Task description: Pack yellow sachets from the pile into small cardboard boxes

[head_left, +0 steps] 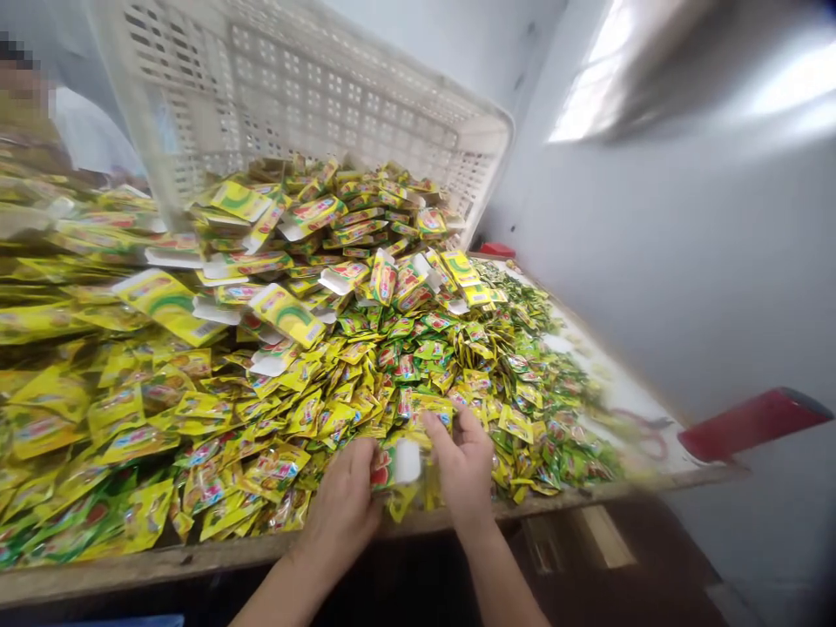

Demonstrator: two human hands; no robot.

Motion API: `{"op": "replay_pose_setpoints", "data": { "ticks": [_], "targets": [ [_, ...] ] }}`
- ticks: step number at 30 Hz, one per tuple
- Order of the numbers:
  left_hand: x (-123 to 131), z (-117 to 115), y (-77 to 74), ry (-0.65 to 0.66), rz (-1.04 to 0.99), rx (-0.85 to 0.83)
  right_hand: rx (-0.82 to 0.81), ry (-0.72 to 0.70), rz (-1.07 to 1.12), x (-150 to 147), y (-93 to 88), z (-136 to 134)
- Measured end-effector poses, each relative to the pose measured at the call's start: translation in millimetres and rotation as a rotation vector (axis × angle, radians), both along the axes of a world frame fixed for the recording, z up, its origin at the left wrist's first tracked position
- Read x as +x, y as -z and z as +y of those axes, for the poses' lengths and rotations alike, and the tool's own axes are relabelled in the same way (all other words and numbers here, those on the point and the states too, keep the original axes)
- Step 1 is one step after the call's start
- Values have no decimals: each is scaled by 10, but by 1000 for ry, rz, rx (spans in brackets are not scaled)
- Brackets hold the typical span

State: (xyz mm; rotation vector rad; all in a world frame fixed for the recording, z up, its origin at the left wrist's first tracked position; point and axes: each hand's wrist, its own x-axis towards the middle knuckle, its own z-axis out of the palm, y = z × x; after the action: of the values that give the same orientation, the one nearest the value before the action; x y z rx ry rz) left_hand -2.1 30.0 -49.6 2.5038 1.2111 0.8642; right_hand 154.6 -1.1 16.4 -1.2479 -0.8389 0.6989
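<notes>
My left hand is closed around a small carton with a white open flap facing right. Between the thumb and fingers of my right hand is a yellow sachet, held just above the carton's open end. Both hands are over the front edge of the table, close against a large heap of yellow and green sachets. My left palm hides most of the carton.
A white plastic crate lies tipped behind the heap, with many yellow cartons spilling from it. At the right are a blurred red-handled object and what look like scissors. A person's white sleeve shows at far left. The wooden table edge runs in front.
</notes>
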Motion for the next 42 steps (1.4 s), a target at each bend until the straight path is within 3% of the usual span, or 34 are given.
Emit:
{"op": "replay_pose_setpoints", "data": {
  "ticks": [3, 7, 11, 14, 17, 19, 23, 25, 28, 31, 34, 37, 40, 42],
  "targets": [
    [75, -12, -2, -60, 79, 97, 4, 37, -195, 12, 117, -81],
    [205, -52, -48, -269, 103, 71, -7, 18, -539, -31, 226, -143],
    [312, -97, 38, -371, 69, 57, -92, -127, -633, -4, 244, -120],
    [305, -135, 108, -355, 1, 51, -155, -356, -717, 104, 179, -51],
    [168, -128, 58, -305, -98, -78, -184, -524, -764, 191, 65, 22],
    [17, -90, -21, -217, -207, -251, -168, -555, -712, 183, -1, 72],
    [-247, -21, -90, -54, -499, -583, -34, -470, -738, -16, 1, 183],
    [-313, -18, -45, -39, -642, -640, 40, -463, -884, -147, 68, 218],
    [-363, -36, 44, -35, -755, -680, 65, -567, -1014, -274, 193, 191],
    [-419, -67, 66, -19, -748, -734, 59, -574, -843, -294, 287, 75],
    [-515, -123, 24, -12, -760, -789, -35, -405, -400, -300, 352, -45],
    [-649, -178, -28, 74, -844, -957, -213, -458, 9, -370, 422, -79],
    [-746, -155, -92, 147, -912, -1127, -294, -576, 155, -471, 471, -7],
    [-744, -99, -159, 135, -923, -1178, -320, -535, 133, -526, 479, 72]
  ]
}}
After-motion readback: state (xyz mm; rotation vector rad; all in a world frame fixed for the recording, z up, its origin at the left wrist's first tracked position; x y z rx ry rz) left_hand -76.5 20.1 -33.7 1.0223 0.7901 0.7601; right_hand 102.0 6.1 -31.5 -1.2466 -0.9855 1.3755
